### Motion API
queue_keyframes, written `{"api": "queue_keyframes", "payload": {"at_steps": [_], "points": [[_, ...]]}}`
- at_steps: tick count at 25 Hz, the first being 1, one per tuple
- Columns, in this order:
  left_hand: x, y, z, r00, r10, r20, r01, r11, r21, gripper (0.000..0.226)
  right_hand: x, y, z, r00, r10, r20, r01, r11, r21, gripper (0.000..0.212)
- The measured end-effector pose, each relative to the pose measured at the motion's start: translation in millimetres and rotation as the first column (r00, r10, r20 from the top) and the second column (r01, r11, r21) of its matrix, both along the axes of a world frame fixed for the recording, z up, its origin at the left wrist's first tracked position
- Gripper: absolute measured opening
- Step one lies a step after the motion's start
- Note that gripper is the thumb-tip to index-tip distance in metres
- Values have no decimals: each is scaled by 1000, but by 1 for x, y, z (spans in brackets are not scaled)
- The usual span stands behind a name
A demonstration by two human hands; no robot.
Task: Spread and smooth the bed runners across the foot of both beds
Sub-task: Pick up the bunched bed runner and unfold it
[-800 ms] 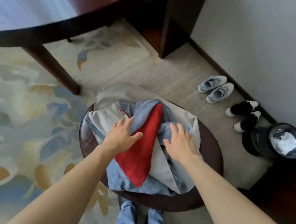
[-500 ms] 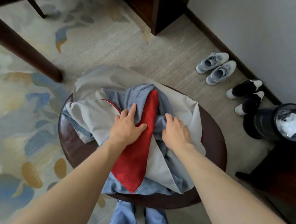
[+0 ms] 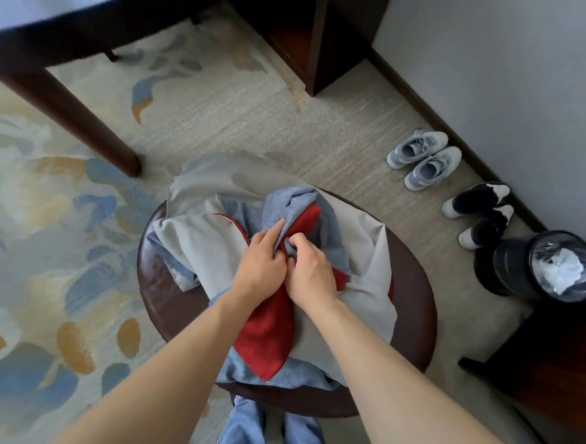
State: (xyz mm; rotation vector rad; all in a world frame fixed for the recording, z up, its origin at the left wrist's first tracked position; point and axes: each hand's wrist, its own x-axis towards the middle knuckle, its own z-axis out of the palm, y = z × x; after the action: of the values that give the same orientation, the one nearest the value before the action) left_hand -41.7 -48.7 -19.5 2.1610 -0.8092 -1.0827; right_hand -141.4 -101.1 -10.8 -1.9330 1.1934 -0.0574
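**Operator:** Both hands sit at the middle of the pile. My left hand (image 3: 259, 266) and right hand (image 3: 311, 269) are side by side, knuckles almost touching, fingers curled shut and pinching a fold of the blue cloth where it crosses the red strip.

**Listener:** What is the pile?

**Operator:** Bed runners (image 3: 271, 327), I judge: grey, blue and red fabric bunched together, not folded. They lie heaped on a round dark wooden stool (image 3: 411, 332), covering its middle. The grey cloth spills over the far edge, and blue and red reach the near edge.

**Listener:** How would they handle?

**Operator:** Soft and limp, I would say, light for their size, and not fragile. They look tangled, so lifting one bunch may drag the rest along. I think it better to find a hem or corner than to haul from the centre.

**Listener:** And around the stool?

**Operator:** Patterned carpet (image 3: 43, 241) lies to the left, with a dark table leg (image 3: 84, 126) beyond. On the right, along the wall, are two pairs of shoes (image 3: 425, 161) and a lined waste bin (image 3: 549, 268). No bed is in view.
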Motion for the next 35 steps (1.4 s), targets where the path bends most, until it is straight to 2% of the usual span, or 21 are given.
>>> {"api": "queue_keyframes", "payload": {"at_steps": [5, 8, 14, 19, 24, 28, 32, 35], "points": [[29, 20, 55, 995, 76, 62, -70, 993, -99, 54, 35, 12, 53, 994, 57, 89, -52, 997, -59, 13], [53, 49, 99, 979, 173, 109, -154, 974, -165, 51, 67, 31, 96, 981, 159, 107, -149, 984, -93, 18], [92, 150, 187, 857, 476, 197, -412, 863, -292, 42, 128, 112, 179, 894, 422, 152, -382, 893, -237, 25], [100, 277, 248, 674, 682, 284, -568, 724, -390, 40, 158, 223, 241, 736, 646, 201, -564, 749, -347, 26], [84, 412, 296, 492, 803, 336, -687, 595, -416, 39, 167, 350, 287, 557, 801, 221, -702, 596, -391, 28], [67, 523, 323, 320, 878, 355, -761, 462, -455, 38, 170, 462, 313, 397, 883, 251, -759, 469, -451, 28], [37, 642, 343, 190, 926, 325, -807, 336, -486, 36, 159, 582, 327, 259, 926, 275, -781, 368, -504, 29], [5, 740, 357, 48, 943, 329, -836, 218, -503, 36, 142, 688, 339, 120, 951, 286, -811, 260, -524, 30]]}}
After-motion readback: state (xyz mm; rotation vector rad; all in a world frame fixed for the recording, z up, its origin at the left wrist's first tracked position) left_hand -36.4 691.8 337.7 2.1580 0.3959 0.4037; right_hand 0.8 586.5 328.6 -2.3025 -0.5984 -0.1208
